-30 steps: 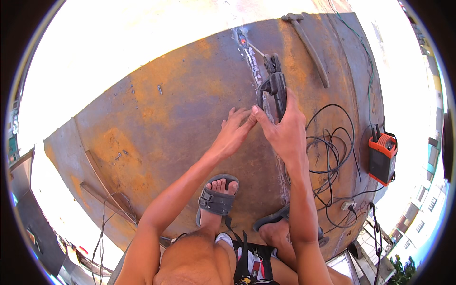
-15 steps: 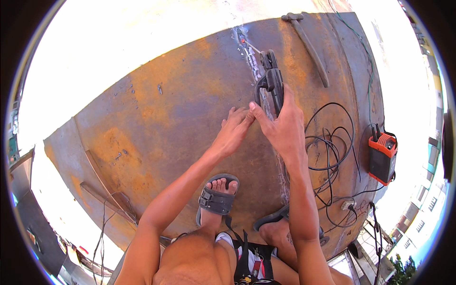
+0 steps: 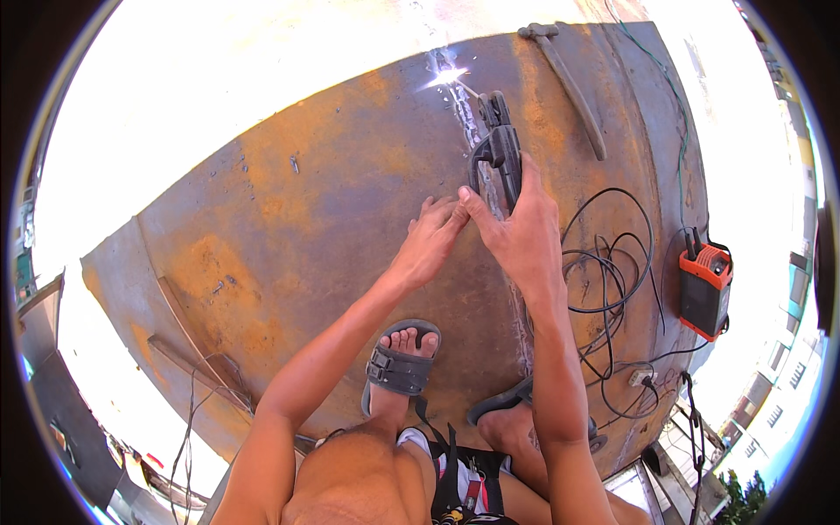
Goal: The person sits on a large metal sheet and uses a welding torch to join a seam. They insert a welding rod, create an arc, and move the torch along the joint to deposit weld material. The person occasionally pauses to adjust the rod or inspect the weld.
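My right hand point(image 3: 528, 223) is wrapped round a black welding electrode holder point(image 3: 505, 149). A short thin electrode point(image 3: 468, 89) sticks out of the holder's jaws toward the upper left. At its tip a bright white arc point(image 3: 450, 76) burns on the weld seam point(image 3: 465, 118), hiding the spot beneath. Beside the holder, my left hand point(image 3: 430, 241) holds nothing; its fingers are apart, and its fingertips reach close to my right thumb. Whether they touch the thumb or the steel, I cannot tell. Both hands are bare, over the rusty steel plate point(image 3: 324, 201).
A hammer point(image 3: 569, 87) lies right of the seam. Coiled black cable point(image 3: 612, 289) spreads near an orange and black welding machine point(image 3: 704, 293). A plug and socket point(image 3: 643, 378) sit below. My sandalled foot point(image 3: 402, 359) stands on the plate. A chain point(image 3: 694, 429) hangs at the right edge.
A bright arc has lit at the electrode tip, where a small red glow showed before. Both hands and the electrode holder have hardly moved.
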### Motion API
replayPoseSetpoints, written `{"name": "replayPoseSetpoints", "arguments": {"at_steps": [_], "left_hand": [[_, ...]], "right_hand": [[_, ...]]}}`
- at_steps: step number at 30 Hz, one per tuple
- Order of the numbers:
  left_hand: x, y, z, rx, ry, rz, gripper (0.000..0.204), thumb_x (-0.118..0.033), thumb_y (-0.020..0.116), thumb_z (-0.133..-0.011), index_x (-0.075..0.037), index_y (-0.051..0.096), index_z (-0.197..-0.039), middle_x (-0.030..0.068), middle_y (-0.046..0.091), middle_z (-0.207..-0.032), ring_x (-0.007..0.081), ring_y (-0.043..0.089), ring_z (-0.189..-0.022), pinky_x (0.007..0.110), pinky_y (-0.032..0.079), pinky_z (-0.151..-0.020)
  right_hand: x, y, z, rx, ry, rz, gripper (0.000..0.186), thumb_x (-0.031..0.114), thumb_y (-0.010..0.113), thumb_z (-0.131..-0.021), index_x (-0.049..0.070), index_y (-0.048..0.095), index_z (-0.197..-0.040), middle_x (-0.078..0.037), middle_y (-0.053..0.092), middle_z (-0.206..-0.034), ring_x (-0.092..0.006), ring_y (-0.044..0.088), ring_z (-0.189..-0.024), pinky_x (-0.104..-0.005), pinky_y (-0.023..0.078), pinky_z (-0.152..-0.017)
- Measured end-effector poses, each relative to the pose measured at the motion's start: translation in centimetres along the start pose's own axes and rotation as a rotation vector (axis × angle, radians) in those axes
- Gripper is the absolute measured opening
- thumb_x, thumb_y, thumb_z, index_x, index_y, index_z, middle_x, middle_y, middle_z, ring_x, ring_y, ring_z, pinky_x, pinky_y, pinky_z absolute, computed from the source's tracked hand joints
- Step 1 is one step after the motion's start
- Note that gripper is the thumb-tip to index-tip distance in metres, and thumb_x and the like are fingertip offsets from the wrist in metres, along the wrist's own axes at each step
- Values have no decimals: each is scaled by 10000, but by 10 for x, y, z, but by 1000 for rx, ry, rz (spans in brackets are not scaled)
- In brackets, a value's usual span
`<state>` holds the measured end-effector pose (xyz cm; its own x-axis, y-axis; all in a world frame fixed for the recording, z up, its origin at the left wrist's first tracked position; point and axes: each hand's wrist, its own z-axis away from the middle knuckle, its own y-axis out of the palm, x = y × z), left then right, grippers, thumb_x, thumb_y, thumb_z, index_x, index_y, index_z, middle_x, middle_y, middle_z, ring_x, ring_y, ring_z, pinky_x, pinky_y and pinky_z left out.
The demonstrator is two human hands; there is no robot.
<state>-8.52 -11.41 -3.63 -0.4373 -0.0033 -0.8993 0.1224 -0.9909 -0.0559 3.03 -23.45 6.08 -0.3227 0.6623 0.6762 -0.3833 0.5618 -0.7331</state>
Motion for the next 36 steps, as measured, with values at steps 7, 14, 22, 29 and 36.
{"name": "replayPoseSetpoints", "arguments": {"at_steps": [7,14,22,29,36], "left_hand": [[0,1,0,-8,-16,-1,862,-752,269,-1123,-67,577,-1546,168,452,-1707,506,132,-1671,758,77,-1297],[-8,2,7,-70,-15,47,750,-665,296,-1159,-45,615,-1435,165,550,-1578,461,282,-1619,739,131,-1292],[-2,-1,2,-6,-25,21,893,-783,280,-1105,-78,541,-1584,178,425,-1729,496,111,-1681,738,65,-1307],[6,-2,-1,-5,2,10,895,-778,269,-1109,-75,524,-1600,183,415,-1738,504,112,-1678,733,64,-1310],[-3,-2,3,-18,-19,4,897,-777,258,-1111,-76,516,-1606,191,426,-1730,513,120,-1674,735,73,-1309]], "right_hand": [[-1,1,0,-2,-4,1,821,443,867,-933,-115,557,-1449,-273,774,-1102,-360,793,-990,-442,602,-867],[-4,3,0,-30,-74,-1,806,443,878,-921,-110,574,-1422,-211,757,-1019,-274,727,-819,-409,577,-773],[-2,3,3,-57,-47,-35,789,412,885,-915,-81,565,-1442,-192,754,-984,-266,721,-770,-403,575,-739],[13,-6,0,88,77,-80,921,438,855,-932,-179,462,-1492,-402,713,-1218,-529,734,-1145,-522,587,-965],[12,-4,-1,55,43,-43,896,435,858,-931,-162,486,-1486,-373,730,-1182,-493,751,-1110,-508,589,-950]]}}
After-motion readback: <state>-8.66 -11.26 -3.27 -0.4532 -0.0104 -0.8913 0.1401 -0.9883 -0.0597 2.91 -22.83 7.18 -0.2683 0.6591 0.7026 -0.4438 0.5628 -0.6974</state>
